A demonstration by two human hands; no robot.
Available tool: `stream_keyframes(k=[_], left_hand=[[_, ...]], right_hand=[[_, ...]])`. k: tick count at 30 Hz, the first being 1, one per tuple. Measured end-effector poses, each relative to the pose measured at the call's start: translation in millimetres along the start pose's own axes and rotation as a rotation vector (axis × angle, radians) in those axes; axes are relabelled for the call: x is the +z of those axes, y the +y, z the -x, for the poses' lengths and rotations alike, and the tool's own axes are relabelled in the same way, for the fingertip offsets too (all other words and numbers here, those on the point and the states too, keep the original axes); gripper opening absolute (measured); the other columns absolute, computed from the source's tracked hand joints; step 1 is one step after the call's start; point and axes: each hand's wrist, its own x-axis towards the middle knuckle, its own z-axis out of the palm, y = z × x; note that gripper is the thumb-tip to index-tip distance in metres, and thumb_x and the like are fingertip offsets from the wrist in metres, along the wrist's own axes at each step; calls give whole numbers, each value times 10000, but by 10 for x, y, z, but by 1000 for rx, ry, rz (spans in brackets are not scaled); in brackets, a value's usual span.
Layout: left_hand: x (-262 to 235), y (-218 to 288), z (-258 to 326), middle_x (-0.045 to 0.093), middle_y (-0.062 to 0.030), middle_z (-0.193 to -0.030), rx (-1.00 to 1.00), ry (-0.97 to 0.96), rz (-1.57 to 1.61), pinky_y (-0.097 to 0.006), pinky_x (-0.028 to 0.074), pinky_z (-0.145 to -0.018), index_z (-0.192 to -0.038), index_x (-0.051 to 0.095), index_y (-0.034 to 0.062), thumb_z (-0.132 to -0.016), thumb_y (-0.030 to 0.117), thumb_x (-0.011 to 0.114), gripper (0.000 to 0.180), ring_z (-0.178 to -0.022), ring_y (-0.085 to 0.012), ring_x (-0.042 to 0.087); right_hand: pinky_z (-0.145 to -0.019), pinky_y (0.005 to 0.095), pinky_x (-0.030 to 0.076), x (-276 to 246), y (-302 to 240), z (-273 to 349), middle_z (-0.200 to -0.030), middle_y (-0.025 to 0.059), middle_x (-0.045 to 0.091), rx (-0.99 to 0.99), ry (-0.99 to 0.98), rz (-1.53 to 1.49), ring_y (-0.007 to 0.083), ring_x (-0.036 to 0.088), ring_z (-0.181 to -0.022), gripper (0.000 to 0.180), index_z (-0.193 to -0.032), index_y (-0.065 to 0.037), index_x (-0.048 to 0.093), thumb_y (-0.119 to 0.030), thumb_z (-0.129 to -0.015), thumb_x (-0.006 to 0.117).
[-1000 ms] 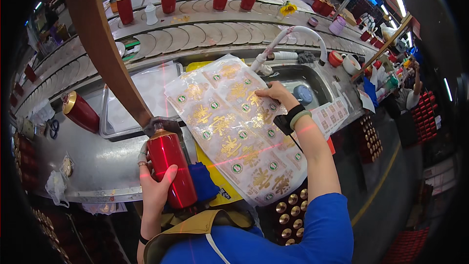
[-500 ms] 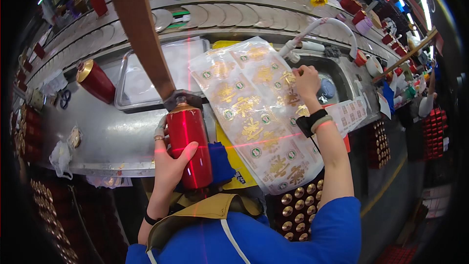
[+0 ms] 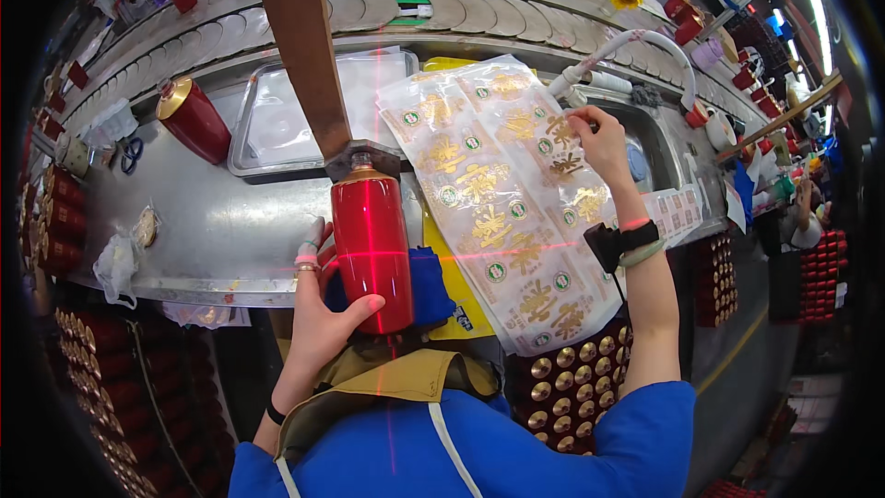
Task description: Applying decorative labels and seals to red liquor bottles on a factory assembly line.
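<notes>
A glossy red bottle (image 3: 371, 254) lies with its neck against a dark metal bracket (image 3: 362, 159) on a brown post, red laser lines crossing it. My left hand (image 3: 323, 300) curves round the bottle's lower left side, thumb on its front and fingers at its flank. To the right, plastic sheets of gold character stickers (image 3: 489, 221) with small green round labels spread over the counter. At their upper right edge my right hand (image 3: 599, 134) pinches the sticker sheet between thumb and fingers beside gold characters. Whether one sticker is lifting there, I cannot tell.
Another red bottle (image 3: 195, 122) with a gold shoulder stands at left, near scissors (image 3: 132, 155). Behind the post is a metal tray (image 3: 244, 152). A faucet (image 3: 636, 37) arches over the sink at right. Farther back runs a plated conveyor (image 3: 498, 14); crates of gold-capped bottles (image 3: 576, 387) sit below.
My left hand has slid toward the bottle's lower end, its fingers looser. My right hand stays at the sheet's upper right edge, with its fingers now extended in a pinch. The view has shifted slightly.
</notes>
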Motion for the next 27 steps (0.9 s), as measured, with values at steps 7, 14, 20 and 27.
stream_keyframes(k=[7,14,20,27], left_hand=[[22,47,34,358,-186,-1580,-5,-5,-1,-436,404,-1157,-1606,178,-38,-766,284,912,1161,-1376,-293,484],[84,67,23,453,-185,-1498,-60,-6,16,-417,429,-1129,-1606,199,-17,-772,211,890,1107,-1340,-278,516],[128,97,43,493,-182,-1458,-47,27,-13,-415,437,-1120,-1597,230,-9,-777,162,875,1057,-1328,-273,529],[161,91,14,501,-181,-1450,-72,26,-2,-411,436,-1119,-1590,242,-13,-793,166,873,1032,-1323,-275,535]], right_hand=[[-990,440,526,-123,724,-86,-1247,258,692,168,22,422,402,665,-1176,566,-1277,15,660,-290,-829,825],[-928,399,558,-281,1260,-134,-1183,249,723,309,-467,427,351,717,-1083,901,-1321,22,659,-520,-651,923],[-897,369,525,-297,1351,-288,-1100,118,722,317,-546,176,205,654,-1012,689,-1276,-1,700,-255,-690,958],[-774,338,559,-130,1223,-214,-990,93,754,351,-547,22,178,706,-855,629,-1186,-3,728,-233,-647,956]])
